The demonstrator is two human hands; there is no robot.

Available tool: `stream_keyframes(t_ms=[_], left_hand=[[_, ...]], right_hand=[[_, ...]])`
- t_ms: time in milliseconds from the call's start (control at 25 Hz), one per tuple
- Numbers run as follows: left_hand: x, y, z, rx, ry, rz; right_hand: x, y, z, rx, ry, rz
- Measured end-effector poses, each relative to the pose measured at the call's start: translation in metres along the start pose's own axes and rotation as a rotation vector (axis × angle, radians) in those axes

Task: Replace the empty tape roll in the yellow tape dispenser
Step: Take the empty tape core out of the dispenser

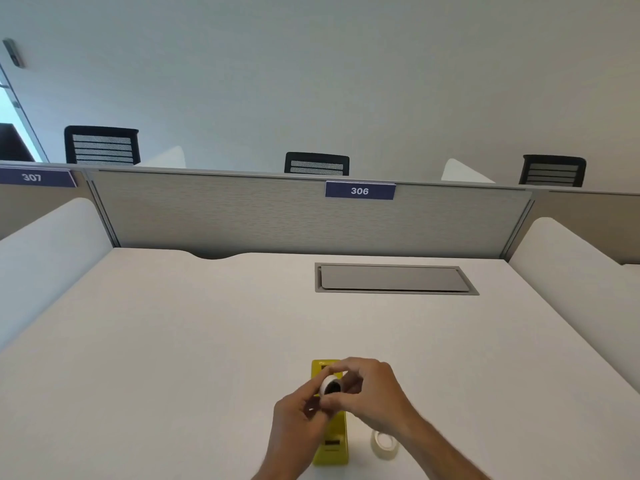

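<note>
The yellow tape dispenser (333, 445) stands on the white desk near the front edge, partly hidden by my hands. Just above it both hands hold a small white roll with a dark hub (331, 385). My right hand (372, 393) pinches the roll from the right and top. From the left, my left hand (299, 415) has its fingertips on the roll's lower edge. A clear tape roll (385, 444) lies flat on the desk to the right of the dispenser, partly under my right wrist.
A grey cable-hatch lid (394, 278) is set into the white desk (173, 341) at the back right. Grey partition (277, 213) with a "306" label closes the back; white side dividers (45, 251) flank the desk. Black chairs stand beyond.
</note>
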State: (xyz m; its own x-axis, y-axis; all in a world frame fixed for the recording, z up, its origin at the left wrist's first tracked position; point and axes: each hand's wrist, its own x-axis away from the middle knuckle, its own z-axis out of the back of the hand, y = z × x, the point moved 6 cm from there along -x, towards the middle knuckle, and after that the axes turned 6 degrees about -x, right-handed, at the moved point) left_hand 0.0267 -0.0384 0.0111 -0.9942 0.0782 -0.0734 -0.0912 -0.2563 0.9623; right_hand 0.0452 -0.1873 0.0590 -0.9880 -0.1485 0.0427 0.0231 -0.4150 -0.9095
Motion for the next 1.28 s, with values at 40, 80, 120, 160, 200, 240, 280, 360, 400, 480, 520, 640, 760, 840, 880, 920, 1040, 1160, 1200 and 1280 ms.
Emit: stream_keyframes(t_ms=[40,80,120,160,200,240,280,360,400,480,520,640,760,840,880,920,1040,1160,1200,1280], left_hand=[[0.001,-0.001,-0.001,0.027,-0.041,0.027],[0.001,-0.001,-0.003,0.051,-0.078,0.050],[0.002,-0.001,-0.003,0.068,-0.105,0.070],[0.003,-0.001,-0.004,0.076,-0.129,0.085],[0.003,-0.001,-0.005,0.080,-0.149,0.091],[0.004,-0.001,-0.005,0.078,-0.165,0.087],[0.004,0.000,-0.005,0.068,-0.173,0.076],[0.004,0.002,-0.005,0.046,-0.165,0.057],[0.005,0.003,-0.005,0.043,-0.158,0.052],[0.005,0.007,-0.005,0.041,-0.145,0.035],[0.005,0.009,-0.005,0.039,-0.136,0.022],[0.003,0.013,-0.004,0.040,-0.120,-0.003],[0.001,0.015,-0.002,0.018,-0.138,-0.017],[0.000,0.014,-0.003,0.002,-0.159,-0.010],[0.000,0.013,-0.003,-0.008,-0.160,0.001],[0.000,0.012,-0.002,-0.021,-0.151,0.013],[-0.005,0.009,0.003,-0.055,-0.106,0.043],[-0.010,0.004,0.007,-0.055,-0.085,0.104],[-0.011,0.003,0.007,-0.069,-0.087,0.110],[-0.014,0.002,0.010,-0.114,-0.092,0.113]], right_hand=[[0.002,0.002,0.001,-0.037,-0.045,-0.013],[0.004,0.003,0.003,-0.085,-0.085,-0.027],[0.006,0.004,0.004,-0.124,-0.110,-0.038],[0.008,0.005,0.006,-0.150,-0.114,-0.045],[0.010,0.006,0.008,-0.168,-0.106,-0.050],[0.011,0.007,0.009,-0.185,-0.094,-0.053],[0.012,0.007,0.009,-0.202,-0.083,-0.058],[0.014,0.009,0.010,-0.233,-0.072,-0.063],[0.015,0.009,0.010,-0.246,-0.066,-0.060],[0.017,0.008,0.011,-0.262,-0.052,-0.049],[0.018,0.008,0.011,-0.265,-0.046,-0.044],[0.020,0.006,0.011,-0.230,-0.012,-0.024],[0.023,0.006,0.011,-0.194,0.039,0.001],[0.024,0.008,0.011,-0.175,0.078,0.018],[0.024,0.009,0.012,-0.167,0.094,0.022],[0.024,0.011,0.012,-0.178,0.101,0.021],[0.021,0.019,0.016,-0.359,0.126,-0.052],[0.015,0.036,0.036,-0.381,0.294,-0.137],[0.013,0.042,0.043,-0.291,0.338,-0.156],[0.009,0.052,0.052,-0.059,0.353,-0.172]])
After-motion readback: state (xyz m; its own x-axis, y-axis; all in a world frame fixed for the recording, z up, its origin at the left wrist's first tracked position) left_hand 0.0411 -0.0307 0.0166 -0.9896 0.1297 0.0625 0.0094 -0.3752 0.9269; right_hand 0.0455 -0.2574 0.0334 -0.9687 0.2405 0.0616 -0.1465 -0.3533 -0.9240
